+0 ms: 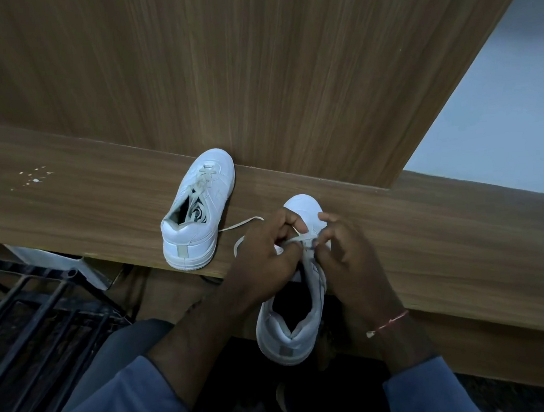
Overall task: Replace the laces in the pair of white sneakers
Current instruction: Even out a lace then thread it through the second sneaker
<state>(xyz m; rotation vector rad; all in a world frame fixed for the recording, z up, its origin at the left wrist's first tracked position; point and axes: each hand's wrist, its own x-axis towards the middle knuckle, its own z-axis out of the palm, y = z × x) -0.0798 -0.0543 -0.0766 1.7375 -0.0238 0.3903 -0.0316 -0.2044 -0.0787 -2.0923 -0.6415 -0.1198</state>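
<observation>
Your left hand and right hand meet close together, knuckles up, fingertips almost touching. Your left hand curls its fingers and pinches a lace between thumb and forefinger. Your right hand pinches the same lace from the other side, index finger lifted. Both forearms reach forward, bare below blue sleeves, and a thin thread band circles your right wrist.

left arm: slate-blue fabric sleeve | right arm: matching slate-blue sleeve | right wrist: thin pink-red thread band | left hand, right hand: bare
</observation>
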